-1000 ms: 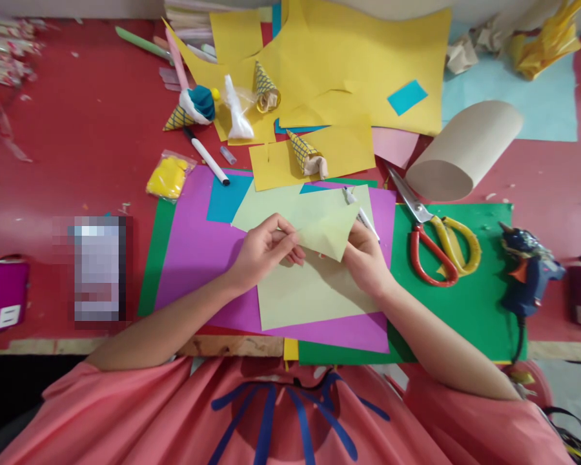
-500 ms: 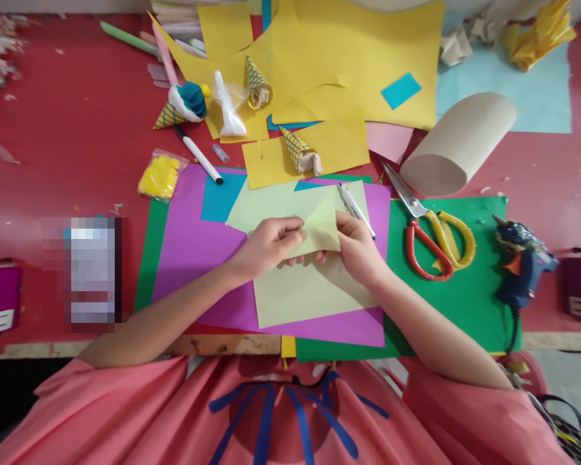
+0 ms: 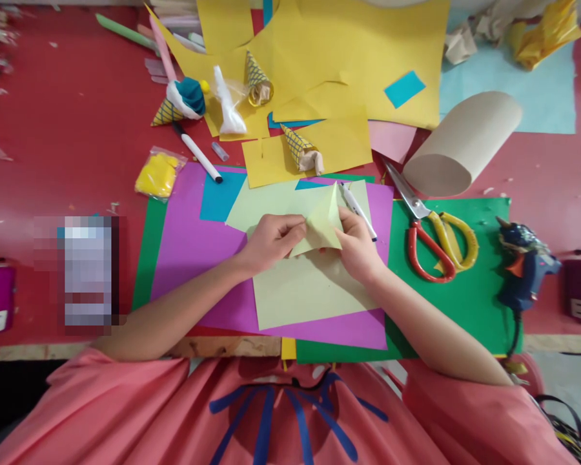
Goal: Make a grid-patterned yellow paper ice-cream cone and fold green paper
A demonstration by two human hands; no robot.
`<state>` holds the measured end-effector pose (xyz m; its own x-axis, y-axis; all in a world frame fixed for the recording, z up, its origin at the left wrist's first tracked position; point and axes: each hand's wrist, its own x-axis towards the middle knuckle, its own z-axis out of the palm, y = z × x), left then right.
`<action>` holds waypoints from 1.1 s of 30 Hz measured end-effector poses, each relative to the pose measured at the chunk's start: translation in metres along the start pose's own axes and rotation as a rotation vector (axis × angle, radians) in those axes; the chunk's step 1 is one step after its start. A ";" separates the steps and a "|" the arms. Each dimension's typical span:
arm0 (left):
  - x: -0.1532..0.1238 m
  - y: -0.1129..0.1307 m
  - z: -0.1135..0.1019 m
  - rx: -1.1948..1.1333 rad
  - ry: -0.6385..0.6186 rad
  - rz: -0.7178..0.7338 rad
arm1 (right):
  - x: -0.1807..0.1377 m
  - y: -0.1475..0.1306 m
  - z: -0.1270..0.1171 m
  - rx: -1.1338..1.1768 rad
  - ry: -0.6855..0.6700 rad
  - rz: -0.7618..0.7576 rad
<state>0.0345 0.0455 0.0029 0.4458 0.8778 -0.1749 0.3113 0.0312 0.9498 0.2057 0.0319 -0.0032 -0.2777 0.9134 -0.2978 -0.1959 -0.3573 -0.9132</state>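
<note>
Pinching the left edge of the small pale paper (image 3: 323, 226), the left hand (image 3: 272, 242) reaches in from nine o'clock, thumb in front and the forefinger curled against it. The right hand (image 3: 361, 248) comes in from about four o'clock and grasps the opposite edge, its thumb on the near face and the other fingers partly hidden behind. Between the two sets of fingers the small pale paper bends upward, a pointed corner rising toward twelve o'clock and the lower edge bowing in a shallow arch toward six. It is over the pale green sheet (image 3: 310, 294); whether its lower edge touches that sheet cannot be told. Underneath lies the purple sheet (image 3: 198, 271).

Just beyond the right fingers, at two o'clock from the small pale paper, a marker (image 3: 358, 210) lies aslant. Scissors (image 3: 419, 210) rest at three o'clock with blades closed, near a cardboard tube (image 3: 469, 139) at two. A patterned cone (image 3: 297, 147) lies on its side between eleven and twelve, and a yellow packet (image 3: 157, 174) sits on the worktop (image 3: 77, 148) between nine and ten.
</note>
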 end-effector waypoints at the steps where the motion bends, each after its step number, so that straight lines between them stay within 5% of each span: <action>1: 0.000 -0.001 0.000 0.011 -0.005 0.003 | 0.000 0.000 0.000 -0.016 0.010 -0.003; 20: 0.006 -0.004 0.000 0.040 0.066 0.045 | 0.000 0.000 -0.003 -0.166 0.075 -0.044; 26: 0.003 -0.009 0.001 -0.313 0.017 0.039 | 0.003 0.001 -0.004 -0.198 0.237 -0.096; 33: 0.006 -0.009 0.004 -0.280 0.096 0.003 | 0.005 0.002 -0.006 -0.133 0.243 -0.126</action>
<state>0.0377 0.0483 -0.0074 0.3609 0.9190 -0.1589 0.0607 0.1469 0.9873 0.2092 0.0375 -0.0077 -0.0232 0.9745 -0.2230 -0.0849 -0.2242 -0.9708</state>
